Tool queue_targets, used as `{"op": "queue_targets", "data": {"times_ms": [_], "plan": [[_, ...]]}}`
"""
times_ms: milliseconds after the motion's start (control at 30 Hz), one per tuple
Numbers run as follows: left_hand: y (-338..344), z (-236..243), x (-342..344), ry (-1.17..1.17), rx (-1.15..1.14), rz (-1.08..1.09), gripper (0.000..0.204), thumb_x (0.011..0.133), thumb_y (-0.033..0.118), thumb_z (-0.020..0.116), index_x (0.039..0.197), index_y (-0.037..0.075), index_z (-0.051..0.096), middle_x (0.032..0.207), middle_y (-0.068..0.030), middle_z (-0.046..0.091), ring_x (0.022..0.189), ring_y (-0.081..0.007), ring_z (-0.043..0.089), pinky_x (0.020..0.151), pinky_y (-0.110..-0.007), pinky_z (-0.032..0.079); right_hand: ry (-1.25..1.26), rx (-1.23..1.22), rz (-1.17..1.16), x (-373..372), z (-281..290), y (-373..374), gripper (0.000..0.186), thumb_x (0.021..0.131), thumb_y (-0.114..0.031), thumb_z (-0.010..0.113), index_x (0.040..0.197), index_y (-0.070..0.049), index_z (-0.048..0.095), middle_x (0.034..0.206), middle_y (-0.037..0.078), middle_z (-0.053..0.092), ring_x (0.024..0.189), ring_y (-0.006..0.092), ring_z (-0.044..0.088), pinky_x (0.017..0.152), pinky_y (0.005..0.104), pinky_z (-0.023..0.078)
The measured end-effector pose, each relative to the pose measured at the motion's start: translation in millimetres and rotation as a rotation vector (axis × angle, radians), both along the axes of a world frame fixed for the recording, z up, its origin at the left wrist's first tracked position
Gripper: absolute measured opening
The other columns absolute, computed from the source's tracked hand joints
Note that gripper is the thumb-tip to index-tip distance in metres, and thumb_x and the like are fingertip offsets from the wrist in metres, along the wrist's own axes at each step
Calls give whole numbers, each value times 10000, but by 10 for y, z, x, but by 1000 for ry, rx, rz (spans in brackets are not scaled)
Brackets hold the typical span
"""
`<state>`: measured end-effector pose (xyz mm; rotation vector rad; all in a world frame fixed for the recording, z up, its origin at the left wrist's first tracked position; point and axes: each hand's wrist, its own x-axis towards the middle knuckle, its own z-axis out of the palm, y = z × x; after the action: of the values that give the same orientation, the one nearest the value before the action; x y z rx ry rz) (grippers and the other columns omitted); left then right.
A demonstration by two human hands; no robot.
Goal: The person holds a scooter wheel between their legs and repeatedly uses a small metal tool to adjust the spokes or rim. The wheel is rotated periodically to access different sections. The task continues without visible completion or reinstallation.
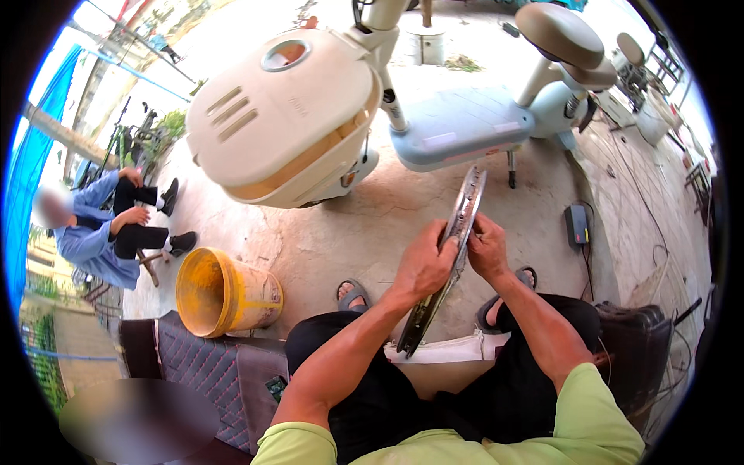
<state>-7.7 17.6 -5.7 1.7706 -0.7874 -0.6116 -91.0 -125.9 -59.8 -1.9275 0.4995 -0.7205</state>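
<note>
Between my knees, a narrow metal wheel rim point(466, 200) stands tilted, seen nearly edge-on. Its far end is silvery, and its near end is dark and reaches down toward my lap. My left hand point(428, 262) grips it from the left, fingers closed on the edge. From the other side, my right hand point(487, 246) also has its fingers closed on the rim, slightly farther up. The fingertips of both hands are partly hidden by the rim.
A pale electric scooter with a cream front basket point(291, 116) and light blue footboard point(457, 124) stands ahead. A yellow-stained bucket point(256, 298) is at left, near a seated person point(101, 221). A black charger-like box point(576, 226) with a cable lies at right.
</note>
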Motion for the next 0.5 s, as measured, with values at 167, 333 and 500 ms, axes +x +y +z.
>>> {"op": "queue_targets", "data": {"times_ms": [167,333,500], "plan": [[30,-66,47,-58,6,26,355,971,188,609,1258,-19,582,1112,-194,648,989,-298,650,894,-395,517,-25,119,56,43,0,39,166,933,-118,633,1028,10,683,896,200,681,802,328,685,719,384,525],[-13,-79,68,-50,-46,60,345,949,201,631,1199,-36,606,1126,-212,620,969,-327,654,895,-414,521,-66,120,107,18,-8,52,190,931,-105,619,1070,-2,696,948,195,700,845,350,699,740,393,537],[-18,-27,174,17,-24,108,319,933,213,649,1126,-40,629,1044,-209,666,915,-327,683,848,-404,539,-37,-70,205,6,161,119,213,898,-97,649,1081,-2,702,938,195,699,838,376,689,742,406,542]]}}
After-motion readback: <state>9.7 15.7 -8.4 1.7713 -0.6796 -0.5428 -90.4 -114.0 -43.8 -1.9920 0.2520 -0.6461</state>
